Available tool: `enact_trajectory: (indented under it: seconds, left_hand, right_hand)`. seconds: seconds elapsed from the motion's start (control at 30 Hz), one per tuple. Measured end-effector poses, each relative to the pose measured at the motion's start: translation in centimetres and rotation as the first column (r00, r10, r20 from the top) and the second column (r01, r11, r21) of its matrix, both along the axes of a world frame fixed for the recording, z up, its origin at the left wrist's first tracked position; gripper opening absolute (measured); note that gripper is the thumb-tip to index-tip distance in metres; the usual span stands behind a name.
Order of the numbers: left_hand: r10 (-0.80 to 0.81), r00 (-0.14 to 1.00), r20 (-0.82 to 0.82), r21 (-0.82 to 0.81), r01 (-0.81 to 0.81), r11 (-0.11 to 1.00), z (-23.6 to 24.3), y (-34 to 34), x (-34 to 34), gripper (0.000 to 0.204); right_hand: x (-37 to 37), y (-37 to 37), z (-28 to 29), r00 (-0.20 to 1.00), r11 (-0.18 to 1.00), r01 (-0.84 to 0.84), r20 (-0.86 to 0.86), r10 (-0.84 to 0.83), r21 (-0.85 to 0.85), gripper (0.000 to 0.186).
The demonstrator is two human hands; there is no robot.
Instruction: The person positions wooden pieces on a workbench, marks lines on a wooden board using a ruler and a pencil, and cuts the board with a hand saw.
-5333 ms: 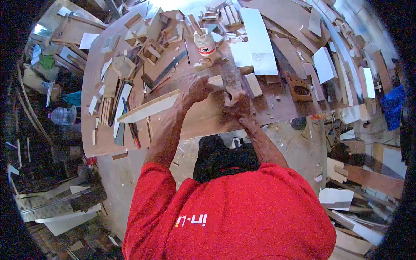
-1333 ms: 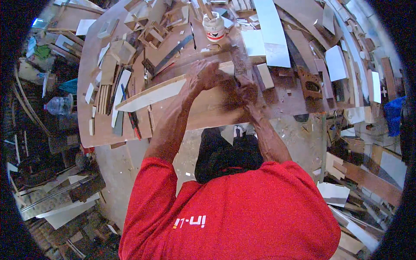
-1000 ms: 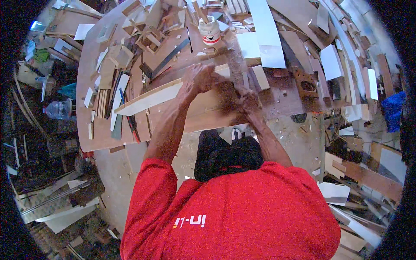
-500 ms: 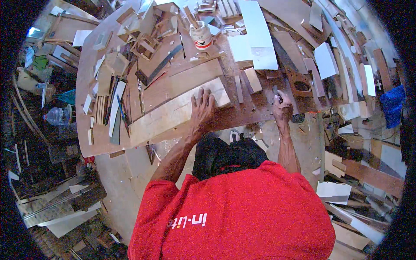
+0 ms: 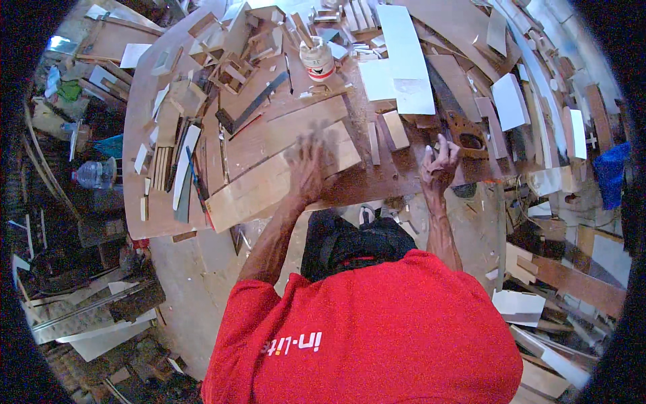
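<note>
A long pale wooden board [image 5: 259, 185] lies slantwise near the front edge of the workbench. Over its right half is my left hand [image 5: 307, 172], fingers spread, with a dark shadow on the wood beyond the fingertips. My right hand [image 5: 439, 167] is to the right of the board, at the bench's front edge. Its fingers are bent but apart, and a small dark thing by the fingertips is too blurred to name. A handsaw with a brown wooden handle [image 5: 464, 133] lies just beyond that hand. A small wood block [image 5: 396, 129] rests between the two hands, farther back.
A white tub [image 5: 316, 59] with sticks in it stands at the back. A try square [image 5: 252, 104] lies left of it. White panels [image 5: 412, 57], wooden boxes [image 5: 232, 73] and several offcuts crowd the workbench [image 5: 256, 145]. Scrap wood is heaped on both sides of the floor.
My left hand has gone from lying on the board to spread fingers over it. The board's left end has shifted slightly. My right hand's fingers have loosened from around a small dark tool.
</note>
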State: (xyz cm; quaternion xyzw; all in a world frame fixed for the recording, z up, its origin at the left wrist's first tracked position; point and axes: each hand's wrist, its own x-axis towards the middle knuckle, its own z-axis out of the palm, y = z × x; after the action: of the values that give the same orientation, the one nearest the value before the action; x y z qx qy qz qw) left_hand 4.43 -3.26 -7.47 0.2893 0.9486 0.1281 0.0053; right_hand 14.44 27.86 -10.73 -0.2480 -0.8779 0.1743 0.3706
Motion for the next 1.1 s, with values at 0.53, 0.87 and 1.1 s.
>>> enact_trajectory:
  seconds: [0.53, 0.87, 1.1]
  left_hand:
    - [-0.18, 0.984, -0.001, 0.09, 0.18, 0.98, 1.4, 0.8, -1.7, 0.082]
    - [-0.138, 0.98, 0.146, -0.076, 0.151, 0.986, 1.4, 0.8, -2.4, 0.089]
    - [-0.181, 0.973, 0.145, 0.028, 0.179, 0.983, -0.8, -0.1, -2.8, 0.101]
  right_hand:
    - [-8.3, -8.8, -1.2, 0.703, 0.492, -0.47, 0.027, 0.711, -0.733, 0.027]
    - [-14.1, 0.3, 2.7, 0.857, 0.997, 0.014, 0.512, -0.051, 0.076, 0.075]
    - [-15.5, 1.5, 1.8, 0.719, 0.977, 0.105, 0.692, 0.055, -0.187, 0.111]
